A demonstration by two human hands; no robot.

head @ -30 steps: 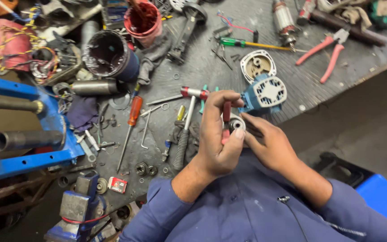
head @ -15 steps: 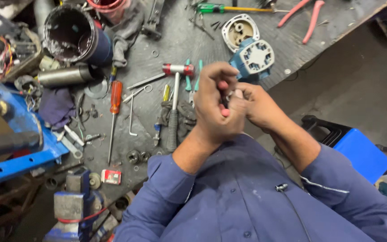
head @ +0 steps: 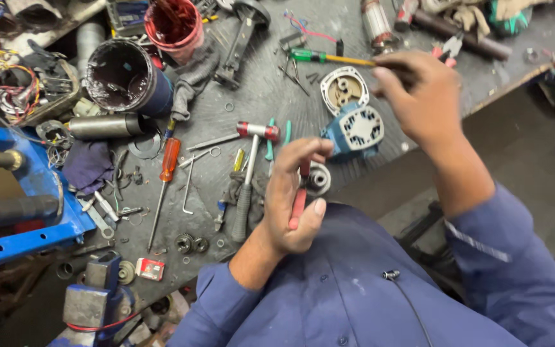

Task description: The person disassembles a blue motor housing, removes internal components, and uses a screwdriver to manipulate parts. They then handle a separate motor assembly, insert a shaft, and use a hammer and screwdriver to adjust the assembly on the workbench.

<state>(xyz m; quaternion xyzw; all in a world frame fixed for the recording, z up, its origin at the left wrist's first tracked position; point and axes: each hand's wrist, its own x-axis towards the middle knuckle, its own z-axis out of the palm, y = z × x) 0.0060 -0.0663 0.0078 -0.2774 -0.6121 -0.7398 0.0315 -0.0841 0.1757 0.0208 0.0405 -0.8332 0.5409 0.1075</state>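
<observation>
The left hand [head: 293,196] is gripping a red-handled tool [head: 300,199] with fingers curled tight beside a round metal part [head: 319,178], while the right hand [head: 419,96], blurred, is seemingly reaching toward the green-handled screwdriver [head: 329,58], fingers loosely curled, needing a clean grasp.

Left hand [head: 293,196] at centre frame, clasped round a red-handled tool [head: 300,200]; right hand [head: 419,96] at upper right, blurred, over the cluttered workbench [head: 258,90] near a blue motor housing [head: 354,132].

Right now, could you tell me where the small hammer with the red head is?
In the head view, the hammer lies on the bench just left of the left hand, right of the orange-handled screwdriver.
</observation>
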